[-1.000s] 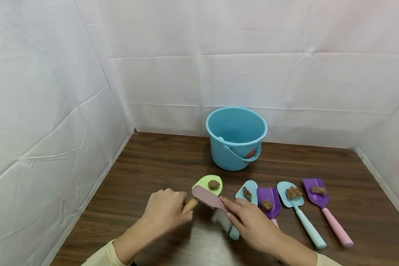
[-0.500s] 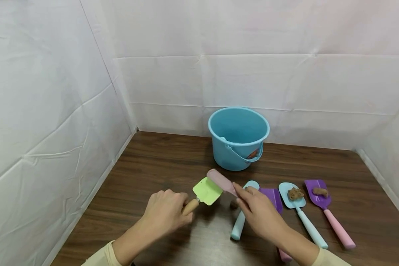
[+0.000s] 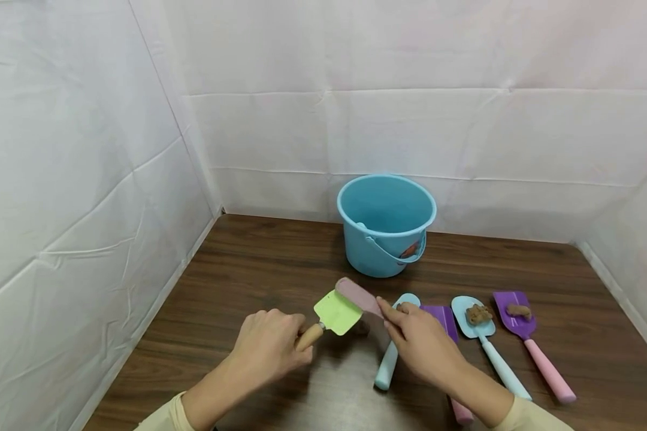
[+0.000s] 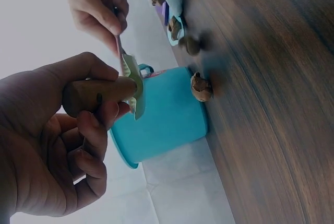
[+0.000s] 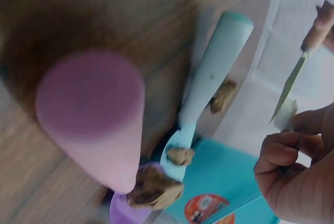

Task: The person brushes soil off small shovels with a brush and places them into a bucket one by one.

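My left hand (image 3: 274, 340) grips the wooden handle of a small garden shovel; its lime-green blade (image 3: 336, 312) is tilted and bare on the side I see. My right hand (image 3: 423, 347) pinches the thin handle of a pink brush (image 3: 358, 297), whose head lies across the blade's upper right edge. Its bristles face down, out of sight in the head view. Below the blade, a brown clay-like lump (image 3: 361, 327) shows partly. The left wrist view has one lump (image 4: 201, 87) on the table by the bucket and a blurred lump (image 4: 192, 45) beyond.
A light blue bucket (image 3: 383, 254) stands behind the hands. Rightward lie a light blue shovel (image 3: 386, 366) and a purple shovel (image 3: 442, 316), partly covered by my right hand. Farther right are another light blue shovel (image 3: 498, 359) and purple shovel (image 3: 517, 323), each bearing a lump.
The green blade has tipped, and the lump that lay on it is gone from its face. The brush has moved up to the blade's far edge. A lump now shows under the blade.
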Demonstrator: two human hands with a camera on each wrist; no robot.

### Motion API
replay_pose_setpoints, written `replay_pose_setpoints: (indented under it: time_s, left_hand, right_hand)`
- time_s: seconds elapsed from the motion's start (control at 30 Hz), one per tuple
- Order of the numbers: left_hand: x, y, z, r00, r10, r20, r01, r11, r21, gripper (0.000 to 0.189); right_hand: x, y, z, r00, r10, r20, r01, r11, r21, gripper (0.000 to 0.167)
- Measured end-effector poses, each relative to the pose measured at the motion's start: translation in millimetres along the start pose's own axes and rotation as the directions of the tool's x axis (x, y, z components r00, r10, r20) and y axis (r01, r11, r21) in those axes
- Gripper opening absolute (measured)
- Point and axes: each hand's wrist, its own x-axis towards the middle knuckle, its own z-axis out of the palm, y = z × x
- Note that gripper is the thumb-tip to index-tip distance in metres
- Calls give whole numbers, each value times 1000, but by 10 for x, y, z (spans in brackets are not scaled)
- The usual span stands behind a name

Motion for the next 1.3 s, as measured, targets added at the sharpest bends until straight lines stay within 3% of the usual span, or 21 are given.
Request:
replay_pose_setpoints:
  time_s: [0.17,0.37,0.67,0.83,1.0,1.13,1.3]
  left_hand:
    - [9,7,3,1000,-3,16,3,1000,-7,38]
    - [27,10,-5,999,-6,54,6,1000,4,36]
    - [13,11,15,1000,-1,30,0,1000,20,41]
    - [15,-1,23,1000,-4,16,4,1000,14,39]
    - [29,-20,21,1000,-3,10,3,1000,-18,34]
    - [36,-29,20,1000,-8,28,9,1000,-19,35]
    - [34,-38,25,999,-8,32,9,1000,-15,35]
  right_hand:
    - [6,-3,-14,999,-10,-34,11,998,56,44]
    - [-93,-151,39,989,-135,56,127,983,130,45]
    - [-32,-36,29,1000,4,-18,-4,1000,-2,45]
    - [-15,-8,7,998,47,-35,-46,998,43,44]
    - [-87,-129,9,1000,-5,9,3,986,165,44]
    - [-133,-208,39,995,-66,81,51,983,176,42]
    - [-84,-118,38,997,6,76,-15,993,114,44]
